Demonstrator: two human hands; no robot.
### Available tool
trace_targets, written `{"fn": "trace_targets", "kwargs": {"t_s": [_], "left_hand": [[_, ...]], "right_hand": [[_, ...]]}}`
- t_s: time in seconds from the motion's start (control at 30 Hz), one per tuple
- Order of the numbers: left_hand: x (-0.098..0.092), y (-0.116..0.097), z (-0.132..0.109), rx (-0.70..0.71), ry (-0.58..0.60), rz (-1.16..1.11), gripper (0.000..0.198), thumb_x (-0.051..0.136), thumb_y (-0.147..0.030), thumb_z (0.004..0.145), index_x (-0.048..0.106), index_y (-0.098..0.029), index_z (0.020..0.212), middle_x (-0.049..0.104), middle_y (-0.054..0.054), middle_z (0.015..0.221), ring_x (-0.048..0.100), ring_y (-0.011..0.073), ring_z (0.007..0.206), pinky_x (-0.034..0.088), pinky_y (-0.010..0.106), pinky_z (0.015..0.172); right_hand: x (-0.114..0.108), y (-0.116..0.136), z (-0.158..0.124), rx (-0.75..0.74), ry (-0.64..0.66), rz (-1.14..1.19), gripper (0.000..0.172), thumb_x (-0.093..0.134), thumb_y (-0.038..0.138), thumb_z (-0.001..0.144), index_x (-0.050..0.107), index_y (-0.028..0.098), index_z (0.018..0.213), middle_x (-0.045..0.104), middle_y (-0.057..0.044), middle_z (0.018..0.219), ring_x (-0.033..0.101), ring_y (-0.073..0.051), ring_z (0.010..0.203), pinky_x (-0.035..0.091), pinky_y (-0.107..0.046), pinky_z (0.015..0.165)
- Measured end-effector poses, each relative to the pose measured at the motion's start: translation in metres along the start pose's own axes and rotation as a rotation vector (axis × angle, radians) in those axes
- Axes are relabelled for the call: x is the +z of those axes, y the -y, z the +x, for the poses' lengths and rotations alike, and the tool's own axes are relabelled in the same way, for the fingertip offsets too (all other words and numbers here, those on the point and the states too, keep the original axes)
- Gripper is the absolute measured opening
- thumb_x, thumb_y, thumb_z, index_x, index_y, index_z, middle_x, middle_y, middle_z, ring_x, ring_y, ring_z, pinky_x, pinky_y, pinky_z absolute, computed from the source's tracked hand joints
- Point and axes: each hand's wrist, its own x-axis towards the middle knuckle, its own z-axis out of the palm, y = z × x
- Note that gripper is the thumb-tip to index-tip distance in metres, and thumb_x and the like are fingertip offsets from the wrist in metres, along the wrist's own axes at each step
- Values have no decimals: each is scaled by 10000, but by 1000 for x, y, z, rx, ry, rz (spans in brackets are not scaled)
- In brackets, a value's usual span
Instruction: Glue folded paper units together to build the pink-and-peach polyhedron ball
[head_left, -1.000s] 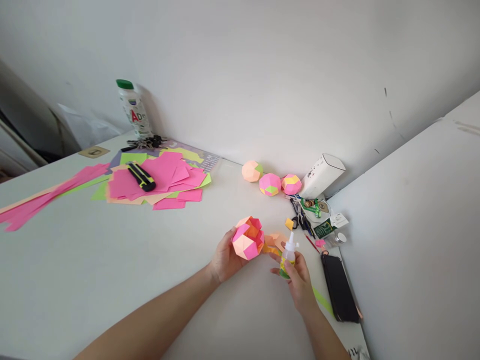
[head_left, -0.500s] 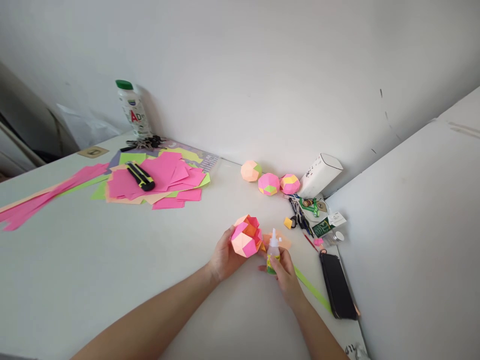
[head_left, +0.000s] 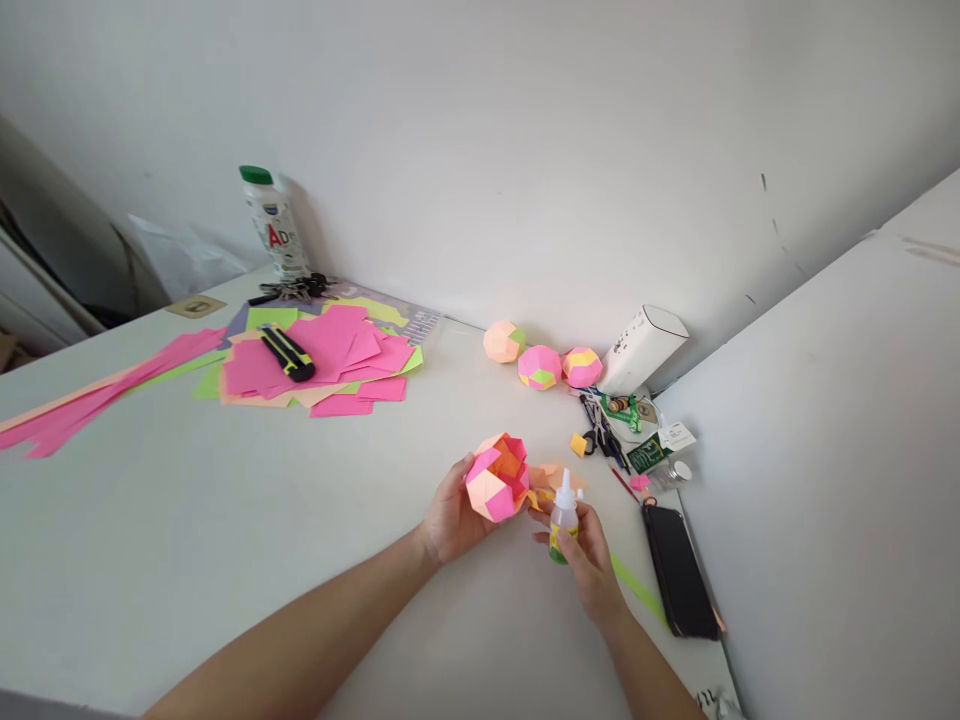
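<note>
My left hand (head_left: 451,517) holds a pink and peach paper ball (head_left: 495,485) that is open at its upper right, showing orange inside. Just to the right, my right hand (head_left: 589,555) grips a small glue bottle (head_left: 564,520) with its white nozzle pointing up. Yellow-orange paper pieces (head_left: 538,498) lie between the ball and the bottle, near my right fingertips; whether those fingers touch them is unclear. Peach paper (head_left: 551,475) shows behind the bottle. A green paper strip (head_left: 637,588) runs off to the right of my right hand.
Three paper balls (head_left: 539,368) stand along the wall beside a white box (head_left: 645,348). Scissors (head_left: 592,430) and a black case (head_left: 679,572) are at the right. A cutter (head_left: 286,352) lies on pink sheets (head_left: 330,345) at the left, before a white bottle (head_left: 277,235).
My right hand has moved slightly right with the glue bottle, away from the ball. The ball has turned a little, so more of its opening shows.
</note>
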Motion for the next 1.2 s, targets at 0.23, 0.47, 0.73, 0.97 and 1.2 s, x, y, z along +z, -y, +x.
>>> {"fn": "trace_targets", "kwargs": {"t_s": [0.23, 0.47, 0.73, 0.97, 1.2], "left_hand": [[-1, 1, 0, -72, 16, -89, 518, 470, -503, 842, 534, -131, 1197, 597, 162, 1210, 570, 294, 1102, 367, 437, 1000], [-1, 3, -1, -82, 86, -29, 551, 423, -519, 856, 533, -108, 1205, 611, 177, 1183, 547, 306, 1132, 365, 434, 991], [-5, 5, -2, -74, 71, 106, 520, 444, -525, 837, 596, -115, 1118, 631, 180, 1113, 589, 320, 1017, 399, 440, 911], [-3, 5, -1, -68, 62, 118, 524, 455, -524, 832, 594, -114, 1126, 618, 182, 1133, 562, 329, 1056, 385, 455, 929], [-3, 5, -2, -75, 70, 102, 499, 466, -503, 839, 586, -129, 1149, 625, 170, 1128, 567, 308, 1050, 387, 464, 938]], "right_hand": [[-1, 4, -4, 31, 0, -29, 337, 642, 443, 808, 494, 248, 1040, 668, -115, 1117, 646, -281, 986, 488, -443, 817], [-6, 2, -5, 22, -16, -54, 341, 635, 443, 812, 483, 249, 1048, 633, -114, 1173, 643, -277, 996, 501, -414, 782], [-4, 1, -5, 50, -18, -23, 349, 668, 428, 785, 514, 245, 1039, 653, -73, 1027, 657, -243, 878, 514, -412, 758], [-6, 5, -5, -7, 6, -57, 279, 613, 368, 845, 489, 231, 1053, 663, -61, 915, 644, -191, 744, 516, -371, 691], [-23, 14, -5, -97, -50, -49, 502, 714, 280, 760, 389, 339, 1138, 587, 14, 885, 496, -109, 551, 415, -247, 483]]}}
